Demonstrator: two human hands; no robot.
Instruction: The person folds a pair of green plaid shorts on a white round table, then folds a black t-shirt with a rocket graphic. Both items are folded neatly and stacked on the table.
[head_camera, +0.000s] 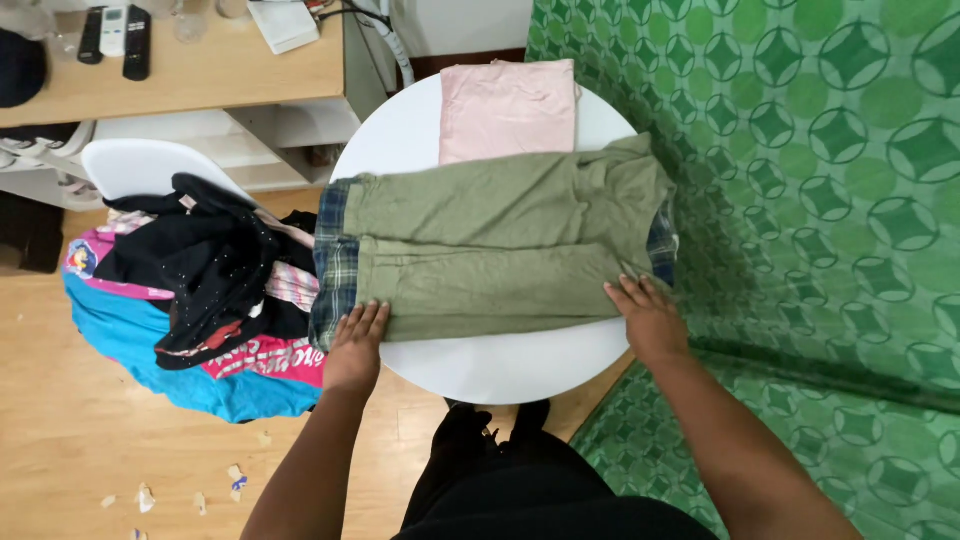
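Olive-green shorts (490, 240) with plaid cuffs lie spread flat across a round white table (500, 365). My left hand (355, 345) rests flat on the near left corner of the shorts, by the plaid cuff. My right hand (648, 315) presses flat on the near right edge, close to the waistband. Neither hand grips the cloth; the fingers lie stretched out on it. A folded pink garment (508, 105) sits at the far side of the table, just beyond the shorts.
A heap of clothes (200, 290), black, pink and blue, is piled on a white chair (140, 165) to the left. A wooden desk (180, 75) with remote controls stands at the back left. A green patterned bedspread (830, 200) fills the right side. Paper scraps litter the wooden floor.
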